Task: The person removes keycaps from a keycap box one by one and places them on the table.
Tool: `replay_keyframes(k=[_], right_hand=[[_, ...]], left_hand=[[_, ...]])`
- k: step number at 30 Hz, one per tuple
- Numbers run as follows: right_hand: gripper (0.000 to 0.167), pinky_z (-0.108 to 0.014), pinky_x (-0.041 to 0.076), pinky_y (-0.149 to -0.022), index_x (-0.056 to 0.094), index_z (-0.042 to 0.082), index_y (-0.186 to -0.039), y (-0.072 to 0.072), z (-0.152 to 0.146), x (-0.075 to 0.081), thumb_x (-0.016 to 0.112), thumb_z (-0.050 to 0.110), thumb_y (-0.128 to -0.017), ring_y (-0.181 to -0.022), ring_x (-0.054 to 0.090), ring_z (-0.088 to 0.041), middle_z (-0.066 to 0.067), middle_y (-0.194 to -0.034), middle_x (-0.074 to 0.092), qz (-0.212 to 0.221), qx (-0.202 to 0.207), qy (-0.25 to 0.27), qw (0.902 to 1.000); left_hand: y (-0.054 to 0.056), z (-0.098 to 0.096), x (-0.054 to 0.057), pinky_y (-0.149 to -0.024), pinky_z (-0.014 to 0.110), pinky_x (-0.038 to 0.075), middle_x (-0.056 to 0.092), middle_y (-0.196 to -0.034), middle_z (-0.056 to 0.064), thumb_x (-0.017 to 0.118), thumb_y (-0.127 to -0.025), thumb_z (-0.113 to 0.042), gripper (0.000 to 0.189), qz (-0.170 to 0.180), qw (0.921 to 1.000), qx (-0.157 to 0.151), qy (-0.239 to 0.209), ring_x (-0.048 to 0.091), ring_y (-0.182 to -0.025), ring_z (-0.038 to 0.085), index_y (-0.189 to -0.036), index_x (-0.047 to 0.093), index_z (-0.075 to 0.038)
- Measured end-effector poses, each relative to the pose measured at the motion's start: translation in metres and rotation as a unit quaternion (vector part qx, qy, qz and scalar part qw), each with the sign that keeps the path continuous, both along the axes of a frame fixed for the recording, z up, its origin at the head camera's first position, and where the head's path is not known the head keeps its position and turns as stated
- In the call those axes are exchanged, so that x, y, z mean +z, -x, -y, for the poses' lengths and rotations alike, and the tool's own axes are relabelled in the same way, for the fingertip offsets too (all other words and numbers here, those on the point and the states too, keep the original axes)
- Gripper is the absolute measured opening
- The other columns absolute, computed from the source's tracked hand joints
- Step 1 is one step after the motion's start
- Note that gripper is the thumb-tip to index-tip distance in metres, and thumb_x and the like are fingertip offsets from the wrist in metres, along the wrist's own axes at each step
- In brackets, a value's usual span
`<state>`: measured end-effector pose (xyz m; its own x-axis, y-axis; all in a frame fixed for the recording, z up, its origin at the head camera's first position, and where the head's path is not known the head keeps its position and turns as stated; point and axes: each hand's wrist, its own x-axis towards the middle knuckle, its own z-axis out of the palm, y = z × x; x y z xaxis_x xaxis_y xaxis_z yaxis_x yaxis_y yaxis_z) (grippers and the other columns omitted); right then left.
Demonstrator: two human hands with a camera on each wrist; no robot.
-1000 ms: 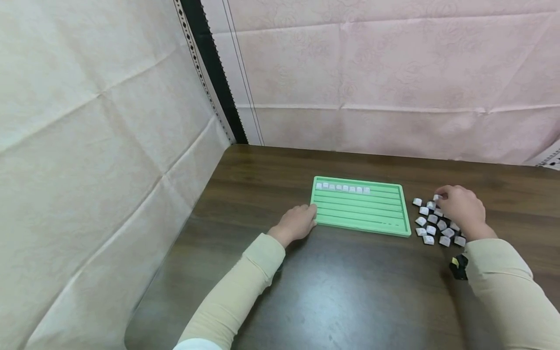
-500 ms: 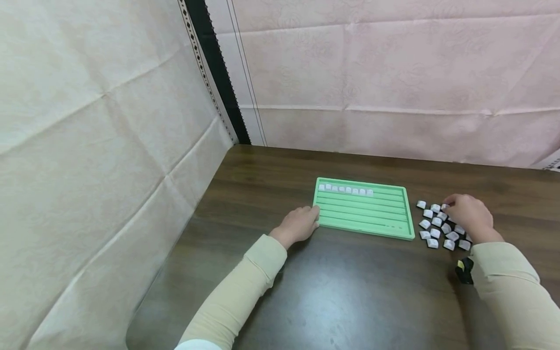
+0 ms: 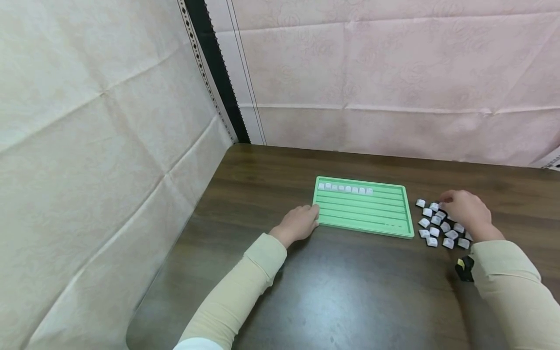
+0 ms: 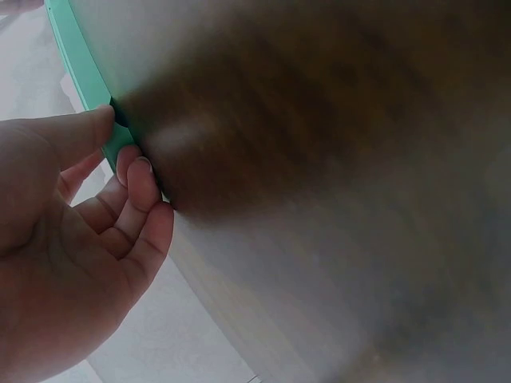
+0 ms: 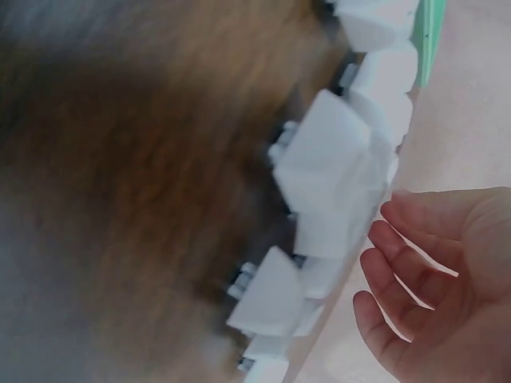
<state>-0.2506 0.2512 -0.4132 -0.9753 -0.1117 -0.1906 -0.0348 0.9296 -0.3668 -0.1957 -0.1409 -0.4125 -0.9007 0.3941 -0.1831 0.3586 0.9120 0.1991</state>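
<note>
My left hand (image 3: 297, 222) grips the near left corner of a green ridged tray (image 3: 358, 215), thumb on one side of its rim and curled fingers on the other, as the left wrist view shows. A row of several white keycaps (image 3: 347, 188) sits in the tray's top slot at the left. To the tray's right lies a loose cluster of white keycaps (image 3: 434, 232) with dark parts beneath. My right hand (image 3: 468, 211) hovers at the cluster's far side, fingertips right by a keycap. In the right wrist view its fingers (image 5: 387, 275) are loosely bent, with nothing visible between them.
The brown wooden table (image 3: 323, 287) ends at a draped pale cloth (image 3: 393, 87) behind and another cloth (image 3: 109, 194) on the left. A black wrist device (image 3: 464, 269) sits below the right sleeve.
My right hand has lifted slightly from the keycap at its fingertips, after shifting a little along the cluster. My left hand stays at the tray corner. The head view has shifted slightly.
</note>
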Motion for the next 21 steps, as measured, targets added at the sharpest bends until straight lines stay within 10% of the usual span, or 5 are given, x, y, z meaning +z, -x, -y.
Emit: replay_keyframes(k=[21], right_hand=[[0.038,-0.058,0.04,-0.079,0.048,-0.001,-0.124,0.011,0.074,0.015,0.047,0.021,-0.094,-0.11,0.046,-0.043,-0.027,-0.121,0.049,-0.043,0.046,0.038,0.9973]], left_hand=[[0.0,-0.001,0.001,-0.068,0.025,0.042,0.055,-0.088,0.0,0.05,-0.095,-0.025,0.012,-0.001,1.0,0.0,-0.002,0.049,-0.077,0.013,-0.099,0.048,-0.013]])
